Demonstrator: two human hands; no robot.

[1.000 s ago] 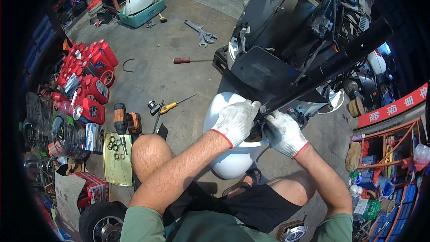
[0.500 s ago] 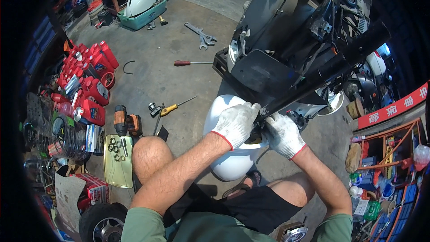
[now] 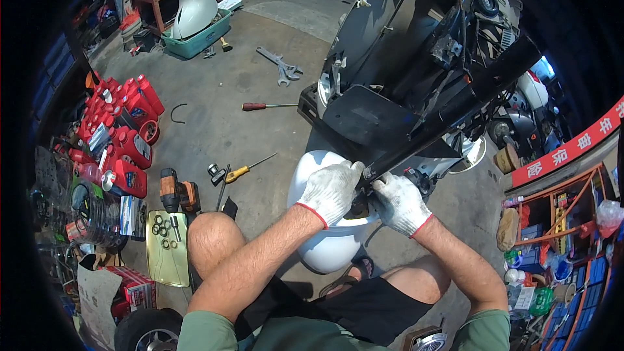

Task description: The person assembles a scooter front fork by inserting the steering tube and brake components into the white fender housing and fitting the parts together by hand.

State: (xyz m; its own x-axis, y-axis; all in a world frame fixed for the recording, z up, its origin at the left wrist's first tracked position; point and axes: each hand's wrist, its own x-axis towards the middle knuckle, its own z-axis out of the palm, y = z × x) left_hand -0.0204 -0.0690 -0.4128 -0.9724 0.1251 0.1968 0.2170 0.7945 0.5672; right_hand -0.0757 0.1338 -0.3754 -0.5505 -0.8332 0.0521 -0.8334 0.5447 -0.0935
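Note:
Both my hands wear white knit gloves with red cuffs and meet at the low end of a long black tube [image 3: 455, 107]. My left hand [image 3: 330, 188] is closed, its fingertips curled beside the tube's end. On the other side, my right hand [image 3: 403, 203] is closed too, thumb and fingers bent in just below that end. What they grip there is small, dark and mostly hidden by the gloves. Under the hands, between my knees, sits a rounded white body part [image 3: 331, 250]. The tube slopes up to the right across a partly stripped scooter with a black panel [image 3: 364, 117].
Left of the scooter lie a red-handled screwdriver [image 3: 253, 106], a yellow-handled screwdriver [image 3: 239, 174] and wrenches [image 3: 281, 68]. A cordless drill [image 3: 170, 190] stands by a tray [image 3: 169, 263] of rings. Red bottles [image 3: 130, 143] crowd the left; an orange rack [image 3: 552, 237] stands right.
The whole view has shifted, so the scene sits a little further left and mostly lower. Both hands stay at the tube's end, with only slight movement of the fingers.

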